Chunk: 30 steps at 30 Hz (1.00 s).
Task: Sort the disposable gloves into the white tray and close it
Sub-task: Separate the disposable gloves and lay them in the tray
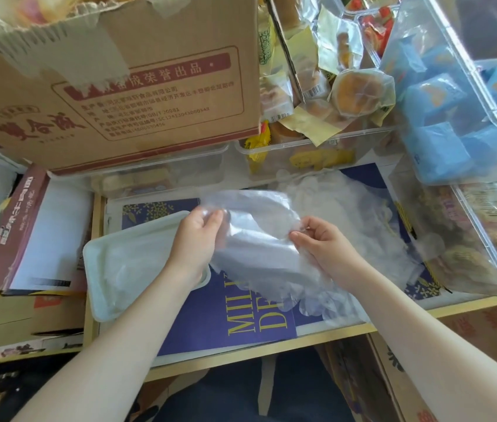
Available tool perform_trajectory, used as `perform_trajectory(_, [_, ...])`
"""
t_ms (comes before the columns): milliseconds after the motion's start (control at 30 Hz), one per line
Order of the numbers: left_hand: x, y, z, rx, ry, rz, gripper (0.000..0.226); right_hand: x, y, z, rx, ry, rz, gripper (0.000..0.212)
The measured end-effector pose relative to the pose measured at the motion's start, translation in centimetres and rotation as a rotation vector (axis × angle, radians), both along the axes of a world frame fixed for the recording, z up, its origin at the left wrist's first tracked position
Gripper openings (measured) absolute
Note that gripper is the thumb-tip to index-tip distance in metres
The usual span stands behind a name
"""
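A bunch of clear disposable gloves (256,239) hangs between my two hands above the blue printed sheet. My left hand (195,239) pinches its left edge, and my right hand (320,242) pinches its right edge. More clear gloves (347,202) lie in a loose pile behind and to the right. The white tray (98,269) lies to the left, partly under my left wrist, with some clear plastic inside it.
A large cardboard box (119,86) stands at the back left. Clear bins of wrapped snacks (317,153) line the back, and blue packets (442,132) fill a bin at the right. Cartons (27,233) crowd the left side. The wooden table edge (271,351) runs along the front.
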<state>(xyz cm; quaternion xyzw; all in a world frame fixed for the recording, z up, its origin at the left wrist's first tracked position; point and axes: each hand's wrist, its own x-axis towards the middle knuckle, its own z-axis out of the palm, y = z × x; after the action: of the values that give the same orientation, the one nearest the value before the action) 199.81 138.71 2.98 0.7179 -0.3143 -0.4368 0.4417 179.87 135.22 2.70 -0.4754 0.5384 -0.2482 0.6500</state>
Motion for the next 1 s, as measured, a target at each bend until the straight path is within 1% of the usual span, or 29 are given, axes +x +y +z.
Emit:
perform_trajectory(33, [0.0, 0.1, -0.4, 0.027, -0.052, -0.009, 0.018, -0.1, 0.0, -0.6, 0.005, 0.03, 0.037, 0.013])
perform_trajectory(67, [0.0, 0.2, -0.6, 0.039, -0.126, -0.016, 0.018, -0.3, 0.0, -1.3, -0.021, 0.106, 0.084, 0.011])
perform_trajectory(100, [0.1, 0.3, -0.8, 0.041, -0.209, -0.027, 0.018, -0.6, -0.3, -2.3, -0.096, 0.26, 0.128, 0.007])
perform_trajectory(133, [0.3, 0.3, -0.7, 0.036, -0.283, -0.038, 0.019, -1.2, -0.6, -3.4, -0.202, 0.469, 0.162, 0.01])
perform_trajectory(167, [0.5, 0.3, -0.5, 0.031, -0.344, -0.046, 0.02, -1.7, -1.0, -4.2, -0.288, 0.682, 0.184, 0.024])
perform_trajectory(200, [0.6, 0.3, -0.3, 0.029, -0.384, -0.052, 0.019, -2.4, -1.4, -4.9, -0.326, 0.867, 0.191, 0.04])
perform_trajectory(233, [0.7, 0.3, 0.0, 0.026, -0.404, -0.054, 0.019, -3.0, -1.7, -5.4, -0.327, 0.999, 0.174, 0.054])
perform_trajectory(267, [0.8, 0.2, 0.2, 0.023, -0.409, -0.054, 0.018, -3.5, -1.8, -5.8, -0.298, 1.082, 0.156, 0.063])
perform_trajectory(333, [0.9, 0.2, 0.5, 0.02, -0.413, -0.047, 0.017, -4.2, -1.7, -6.9, -0.234, 1.157, 0.158, 0.07])
perform_trajectory(400, [1.1, 0.1, 0.6, 0.009, -0.423, -0.045, 0.016, -4.8, -1.2, -8.1, -0.236, 1.203, 0.217, 0.064])
perform_trajectory(500, [1.0, 0.1, 0.6, 0.007, -0.429, -0.068, 0.016, -5.4, -0.3, -9.0, -0.395, 1.276, 0.312, 0.048])
perform_trajectory(600, [0.8, 0.1, 0.5, 0.014, -0.389, -0.105, 0.015, -5.3, 0.3, -9.2, -0.58, 1.308, 0.307, 0.024])
perform_trajectory(667, [0.5, 0.3, 0.6, 0.001, -0.366, -0.151, 0.013, -5.3, 0.2, -9.0, -0.596, 1.261, 0.273, 0.013])
perform_trajectory(733, [0.4, 0.4, 0.9, -0.03, -0.344, -0.223, 0.015, -5.4, -0.5, -8.4, -0.584, 1.102, 0.181, 0.01])
perform_trajectory(800, [0.5, 0.3, 1.3, -0.071, -0.279, -0.327, 0.017, -5.2, -0.9, -7.0, -0.649, 0.917, 0.068, 0.005])
perform_trajectory(900, [0.4, 0.2, 2.2, -0.133, -0.081, -0.469, 0.013, -4.2, -1.0, -4.2, -0.83, 0.684, -0.023, 0.005])
perform_trajectory(933, [0.2, 0.2, 2.7, -0.143, -0.003, -0.487, 0.011, -3.7, -1.0, -3.1, -0.879, 0.625, -0.022, 0.005])
perform_trajectory(1000, [-0.1, 0.0, 3.5, -0.157, 0.14, -0.453, 0.016, -3.0, -1.0, -1.0, -0.957, 0.534, -0.016, 0.006])
